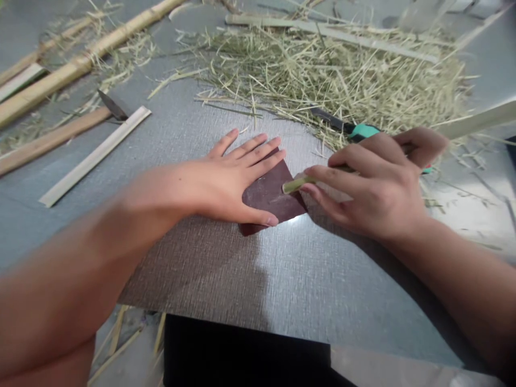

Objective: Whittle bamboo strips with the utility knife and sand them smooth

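A dark reddish-brown sheet of sandpaper lies flat on the grey tabletop. My left hand presses on it with fingers spread and thumb near its front edge. Pinched in my right hand is a pale green bamboo strip. The strip's rounded tip touches the sandpaper, while its middle is hidden by my fingers and its long end seems to run out to the upper right. Just beyond my right hand lies a knife with a green and black handle.
A large heap of bamboo shavings covers the back, with a long strip on it. At left are a bamboo pole, a wooden-handled knife and a short pale bamboo strip. The table's front edge is close.
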Tool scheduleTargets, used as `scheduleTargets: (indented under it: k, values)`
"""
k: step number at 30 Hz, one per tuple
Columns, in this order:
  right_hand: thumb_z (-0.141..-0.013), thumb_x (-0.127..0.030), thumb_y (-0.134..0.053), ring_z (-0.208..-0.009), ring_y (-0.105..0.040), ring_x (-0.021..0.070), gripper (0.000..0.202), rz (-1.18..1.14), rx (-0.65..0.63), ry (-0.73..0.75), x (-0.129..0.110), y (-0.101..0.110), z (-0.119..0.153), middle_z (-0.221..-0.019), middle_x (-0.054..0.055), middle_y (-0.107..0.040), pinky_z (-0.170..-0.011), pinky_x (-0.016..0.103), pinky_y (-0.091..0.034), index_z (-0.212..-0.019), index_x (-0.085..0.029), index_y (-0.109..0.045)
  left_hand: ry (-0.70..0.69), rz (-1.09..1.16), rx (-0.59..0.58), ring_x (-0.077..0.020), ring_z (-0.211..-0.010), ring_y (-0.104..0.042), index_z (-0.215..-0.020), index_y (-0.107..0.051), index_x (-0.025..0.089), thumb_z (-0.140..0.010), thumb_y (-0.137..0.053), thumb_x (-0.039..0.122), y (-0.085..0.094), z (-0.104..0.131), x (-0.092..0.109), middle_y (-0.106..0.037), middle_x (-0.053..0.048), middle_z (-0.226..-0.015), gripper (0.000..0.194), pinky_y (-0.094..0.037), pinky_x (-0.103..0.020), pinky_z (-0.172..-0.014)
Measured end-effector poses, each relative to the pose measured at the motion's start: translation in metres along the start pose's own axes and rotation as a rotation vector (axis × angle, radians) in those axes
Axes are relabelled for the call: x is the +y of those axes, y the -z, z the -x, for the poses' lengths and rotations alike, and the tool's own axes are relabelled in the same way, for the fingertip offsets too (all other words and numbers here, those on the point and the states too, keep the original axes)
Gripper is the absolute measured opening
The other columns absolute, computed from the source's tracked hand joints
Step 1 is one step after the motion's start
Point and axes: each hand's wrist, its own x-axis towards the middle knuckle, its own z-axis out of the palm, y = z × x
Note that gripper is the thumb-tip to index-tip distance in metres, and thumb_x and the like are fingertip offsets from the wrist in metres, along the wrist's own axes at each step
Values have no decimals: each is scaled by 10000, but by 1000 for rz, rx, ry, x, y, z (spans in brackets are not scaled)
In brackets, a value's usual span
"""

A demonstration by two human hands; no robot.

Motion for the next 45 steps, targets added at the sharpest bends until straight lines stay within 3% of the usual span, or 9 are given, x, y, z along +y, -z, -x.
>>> scheduleTargets:
  k: [9, 20, 31, 41, 45]
  values:
    - [-1168, -497, -778, -1064, -608, 249, 241, -14, -17, -68, -6, -4, 3, -1064, 61, -743, -1018, 431, -451, -1161, -269, -857, -8, 12, 6, -455, -1923, 159, -2016, 15, 333, -1006, -604, 980, -1, -1, -1, 162, 29, -2072, 1350, 213, -619, -1519]
    - [-1217, -521, -664, -1088, -632, 259, 283, 16, -161, -151, -16, 2, 3, -1093, 60, -753, -1097, 476, -412, -1235, -332, -874, -12, 13, 25, -426, -1932, 138, -2019, -9, 323, -1007, -578, 998, -4, -1, -4, 156, 31, -2068, 1343, 232, -620, -1514]
    - [-1217, -543, -679, -1049, -605, 245, 304, 17, -136, -136, -13, -1, 2, -1045, 59, -732, -1038, 451, -369, -1202, -320, -884, -7, 23, 23, -443, -1924, 167, -2017, 12, 325, -1002, -570, 998, -4, -1, -2, 168, 32, -2070, 1350, 234, -633, -1510]
    - [-1170, -458, -788, -1012, -537, 225, 203, -22, -29, -67, -11, -4, 1, -1024, 50, -707, -994, 423, -393, -1184, -281, -887, 2, 18, 19, -453, -1923, 161, -2017, 5, 330, -1005, -601, 977, -2, 0, 0, 155, 18, -2075, 1345, 211, -625, -1517]
    - [-1175, -463, -780, -1026, -563, 225, 189, -9, -71, -76, -13, -4, 1, -1038, 34, -727, -1030, 446, -386, -1240, -322, -889, -14, 32, 25, -457, -1923, 154, -2017, 3, 346, -1004, -618, 970, -1, 0, 1, 130, 19, -2078, 1342, 192, -632, -1522]
